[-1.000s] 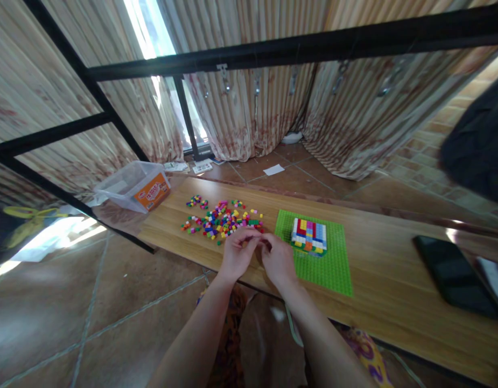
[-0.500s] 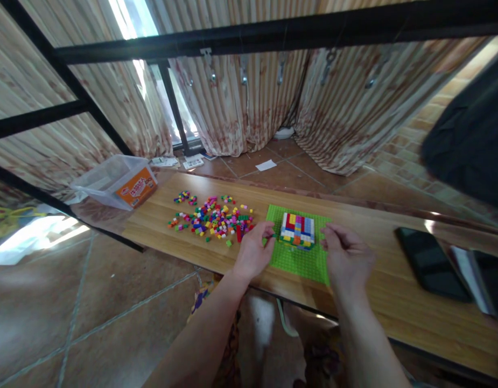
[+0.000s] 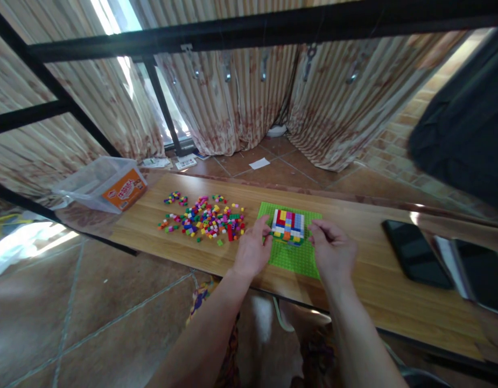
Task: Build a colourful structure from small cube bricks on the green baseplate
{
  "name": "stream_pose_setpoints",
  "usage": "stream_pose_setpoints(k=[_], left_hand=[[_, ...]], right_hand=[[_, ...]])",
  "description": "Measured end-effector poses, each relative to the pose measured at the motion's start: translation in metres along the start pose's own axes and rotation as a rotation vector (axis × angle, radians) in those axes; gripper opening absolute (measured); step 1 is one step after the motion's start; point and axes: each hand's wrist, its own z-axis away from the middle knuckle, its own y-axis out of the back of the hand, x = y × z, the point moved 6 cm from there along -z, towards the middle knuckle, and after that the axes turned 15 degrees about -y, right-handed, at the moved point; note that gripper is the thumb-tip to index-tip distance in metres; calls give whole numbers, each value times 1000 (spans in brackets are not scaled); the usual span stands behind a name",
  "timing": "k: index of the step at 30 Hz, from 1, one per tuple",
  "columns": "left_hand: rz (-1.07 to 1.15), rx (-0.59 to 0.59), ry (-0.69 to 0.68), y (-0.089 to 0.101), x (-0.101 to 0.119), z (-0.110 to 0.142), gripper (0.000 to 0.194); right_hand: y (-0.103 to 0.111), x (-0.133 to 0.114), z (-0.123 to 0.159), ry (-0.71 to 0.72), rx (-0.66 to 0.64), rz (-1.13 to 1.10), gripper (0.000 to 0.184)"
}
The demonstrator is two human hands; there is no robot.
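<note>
A multicoloured block of toy bricks (image 3: 288,226), with rows of white, red, yellow, orange and blue, stands on a green baseplate (image 3: 293,264). At its left side is my left hand (image 3: 252,250), thumb and index finger apart, with fingertips close to the bricks; whether they touch cannot be made out. My right hand (image 3: 335,250) is on the other side, over the plate's right edge, thumb and fingers pinched together. Whatever the pinch holds, if anything, is too small to make out. Left of the plate lies a spread of small loose bricks (image 3: 204,218), with a longer red brick (image 3: 230,232) among them.
A clear plastic box (image 3: 91,180) with an orange label stands at the wooden table's (image 3: 362,269) left end. Toward the right lie a black phone (image 3: 416,253) and another dark flat object (image 3: 481,275). A black metal bar (image 3: 249,37) crosses above, before curtains.
My hands have parted from their meeting point beside the loose bricks and moved to either side of the brick block. The view has shifted rightward. The red brick now shows among the loose ones.
</note>
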Motion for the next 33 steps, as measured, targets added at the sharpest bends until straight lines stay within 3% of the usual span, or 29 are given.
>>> stream_pose_setpoints(k=[11,19,26,33], left_hand=[[-42,34,-35,0,6,-1,53],[102,114,-34,-1,1,3,49],[119,208,18,4,-2,-2,28],[223,245,106,-10,-13,-5,28]], right_hand=[[-5,6,-2,2,-37,44,26],[-3,6,-3,-12,-14,48,29],[-3,26,-15,-88,-3,250,38],[-14,20,-7,-54,-45,483,41]])
